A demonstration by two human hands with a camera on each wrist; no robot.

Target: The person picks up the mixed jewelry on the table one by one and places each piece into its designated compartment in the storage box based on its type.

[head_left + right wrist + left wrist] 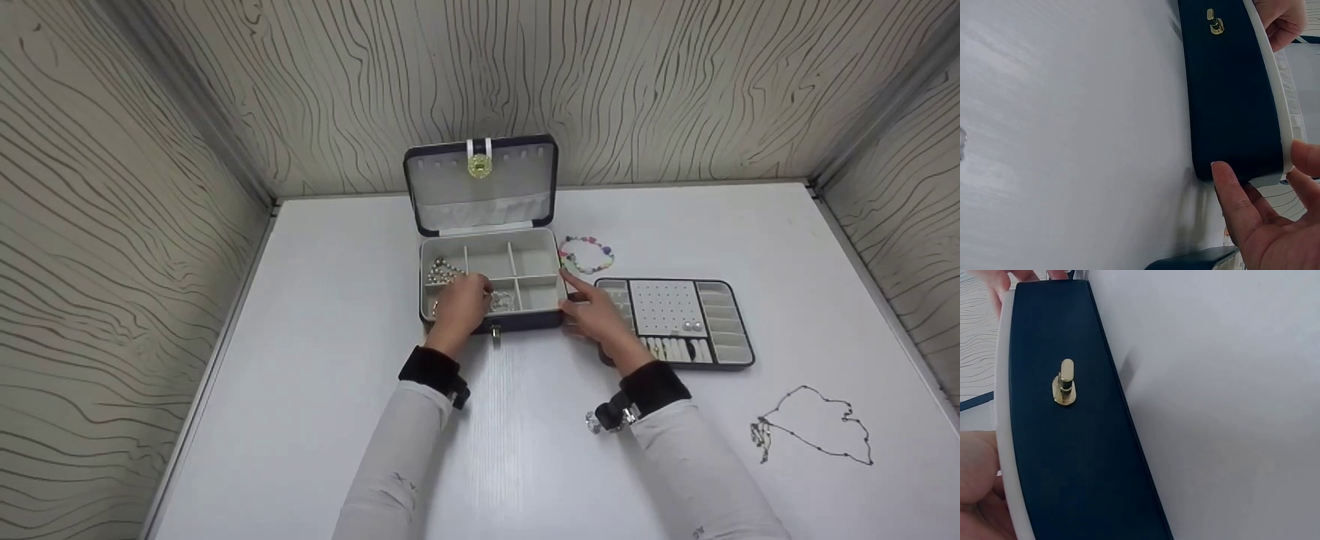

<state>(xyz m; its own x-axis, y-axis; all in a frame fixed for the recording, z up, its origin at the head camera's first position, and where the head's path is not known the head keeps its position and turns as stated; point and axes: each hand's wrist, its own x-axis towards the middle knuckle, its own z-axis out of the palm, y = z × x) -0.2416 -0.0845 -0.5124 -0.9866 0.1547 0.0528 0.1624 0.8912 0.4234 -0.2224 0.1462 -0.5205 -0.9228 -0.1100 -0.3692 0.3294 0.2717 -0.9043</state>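
Observation:
The jewelry box (536,321) stands with its lid raised, divided into several compartments. My left hand (460,304) reaches over the front left compartments with fingers curled down; I cannot tell whether they hold anything. Right beside its fingertips, a clear beaded bracelet (502,301) lies in the front middle compartment. A pearl-like beaded strand (444,271) lies in the back left one. My right hand (1275,225) grips the box's right end, thumb at the pale rim and fingers against the dark side. The gold clasp post (1065,382) shows on the box front.
A multicoloured bead bracelet (589,255) lies right of the box. Nearer me is a jewelry tray (726,322) with earrings and ring slots, partly behind my right hand. A thin chain necklace (821,450) lies farther right. A sparkly piece (592,422) shows beside my right wrist.

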